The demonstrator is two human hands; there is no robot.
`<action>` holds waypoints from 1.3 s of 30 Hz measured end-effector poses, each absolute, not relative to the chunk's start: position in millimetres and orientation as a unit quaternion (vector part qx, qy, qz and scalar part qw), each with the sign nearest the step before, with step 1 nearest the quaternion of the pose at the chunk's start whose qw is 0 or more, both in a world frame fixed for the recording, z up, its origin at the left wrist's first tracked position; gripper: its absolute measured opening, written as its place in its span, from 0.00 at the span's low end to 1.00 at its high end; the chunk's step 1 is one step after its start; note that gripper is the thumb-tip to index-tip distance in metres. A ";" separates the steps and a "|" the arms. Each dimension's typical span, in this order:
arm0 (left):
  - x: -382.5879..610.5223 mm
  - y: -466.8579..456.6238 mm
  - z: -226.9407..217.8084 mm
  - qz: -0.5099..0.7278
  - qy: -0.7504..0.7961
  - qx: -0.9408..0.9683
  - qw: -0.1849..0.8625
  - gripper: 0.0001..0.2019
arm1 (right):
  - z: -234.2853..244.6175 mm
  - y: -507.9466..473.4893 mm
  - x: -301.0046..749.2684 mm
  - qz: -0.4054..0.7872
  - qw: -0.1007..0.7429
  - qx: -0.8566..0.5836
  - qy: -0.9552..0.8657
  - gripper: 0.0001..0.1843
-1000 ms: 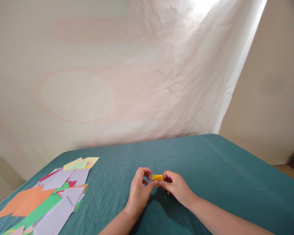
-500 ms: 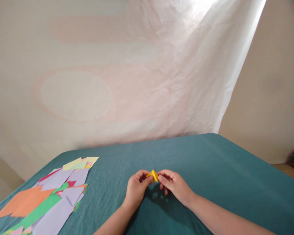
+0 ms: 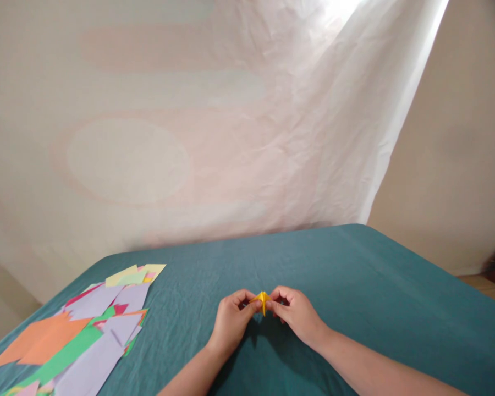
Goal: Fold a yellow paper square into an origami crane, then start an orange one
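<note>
A small piece of folded yellow paper (image 3: pixel 264 301), with creased points and a narrow tip facing down, is held between my two hands a little above the table. My left hand (image 3: pixel 233 319) pinches its left side between thumb and fingers. On the opposite side, the thumb and forefinger of my right hand (image 3: pixel 297 314) grip the right edge. My fingers cover both ends of the paper, so only its middle shows.
A dark green cloth (image 3: pixel 181 330) covers the table. Loose coloured paper sheets (image 3: pixel 91 363), in purple, orange, green and yellow, lie in an overlapping pile at the left. Behind the table hangs a pale sheet (image 3: pixel 231 165).
The folded yellow paper has turned, with its tip now facing down, and shifted slightly right. My right fingers have closed in on its right edge; my left hand has moved slightly right with it.
</note>
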State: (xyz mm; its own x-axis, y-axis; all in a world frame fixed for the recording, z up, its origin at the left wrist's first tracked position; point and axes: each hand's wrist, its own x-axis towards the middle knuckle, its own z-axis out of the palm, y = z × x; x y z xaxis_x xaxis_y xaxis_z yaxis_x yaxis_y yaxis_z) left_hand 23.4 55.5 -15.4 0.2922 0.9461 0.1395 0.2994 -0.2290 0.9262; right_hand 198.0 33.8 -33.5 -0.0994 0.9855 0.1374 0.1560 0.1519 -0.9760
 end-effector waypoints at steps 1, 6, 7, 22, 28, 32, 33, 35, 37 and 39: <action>23.1 56.1 -15.8 0.386 0.458 0.678 0.427 0.10 | -33.2 33.9 198.4 0.436 0.472 -0.484 -0.594 0.14; 21.0 60.8 -20.2 0.393 0.456 0.654 0.458 0.10 | -35.8 36.1 201.3 0.426 0.478 -0.492 -0.590 0.11; 20.7 61.4 -20.9 0.395 0.455 0.651 0.461 0.10 | -36.1 36.4 201.6 0.423 0.480 -0.492 -0.591 0.10; 19.7 67.3 -23.5 0.443 0.424 0.579 0.537 0.13 | -44.7 41.6 202.8 0.480 0.525 -0.455 -0.536 0.17; 18.6 66.4 -24.0 0.436 0.389 0.627 0.514 0.23 | -35.0 35.9 201.6 0.417 0.531 -0.450 -0.584 0.18; 17.7 63.9 -25.5 0.399 0.384 0.674 0.488 0.16 | -29.4 31.2 199.9 0.375 0.508 -0.437 -0.641 0.21; 17.6 63.4 -25.8 0.390 0.389 0.680 0.484 0.14 | -28.3 30.3 200.0 0.366 0.500 -0.438 -0.651 0.20; 17.2 63.3 -25.9 0.381 0.402 0.682 0.477 0.11 | -26.5 29.3 201.1 0.350 0.490 -0.442 -0.665 0.17; 16.4 64.3 -25.1 0.374 0.411 0.679 0.480 0.10 | -25.3 29.6 203.4 0.344 0.485 -0.442 -0.672 0.13; 14.7 66.6 -24.0 0.365 0.411 0.677 0.489 0.11 | -25.8 31.2 205.9 0.358 0.477 -0.431 -0.678 0.12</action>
State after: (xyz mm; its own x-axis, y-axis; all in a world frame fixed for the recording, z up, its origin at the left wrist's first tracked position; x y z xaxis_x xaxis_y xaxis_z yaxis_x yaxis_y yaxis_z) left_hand 14.7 66.6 -24.0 0.3959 0.9136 0.0931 0.1990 -0.1844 0.9625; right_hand 205.9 31.2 -25.8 -0.1742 0.9252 0.3373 0.2431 0.3723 -0.8957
